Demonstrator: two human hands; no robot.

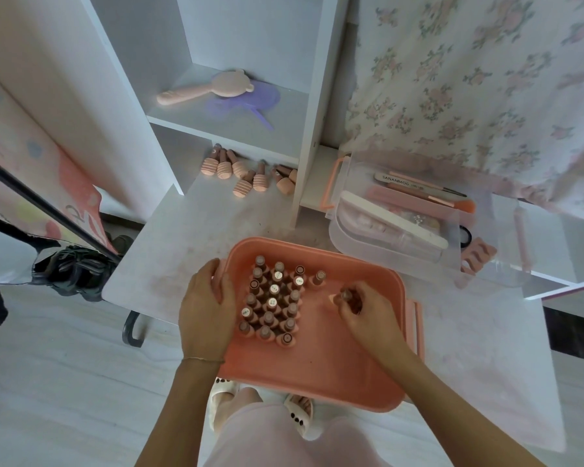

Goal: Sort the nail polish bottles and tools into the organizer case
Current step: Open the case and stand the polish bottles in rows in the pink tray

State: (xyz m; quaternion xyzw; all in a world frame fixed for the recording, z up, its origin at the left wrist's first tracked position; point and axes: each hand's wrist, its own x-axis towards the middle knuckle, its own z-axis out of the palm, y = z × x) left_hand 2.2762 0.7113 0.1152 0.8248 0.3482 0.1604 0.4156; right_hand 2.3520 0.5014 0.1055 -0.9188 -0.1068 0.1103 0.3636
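A salmon-pink organizer case (317, 372) lies open on the white table. Several nail polish bottles (272, 303) stand upright in rows in its left half, and one bottle (318, 278) stands alone to their right. My left hand (207, 311) rests on the case's left rim, fingers relaxed. My right hand (364, 310) grips a nail polish bottle (346, 295) just above the case floor, right of the rows. Several more bottles (248, 171) lie on their sides at the back of the table. A clear tray (398, 217) at the right holds nail files and brushes.
A white shelf unit (236, 119) behind the table carries a pink hairbrush (204, 87) and a purple comb. A floral curtain (486, 89) hangs at the right. A pink toe separator (478, 254) lies by the clear tray. My slippered feet (260, 409) stand below the table edge.
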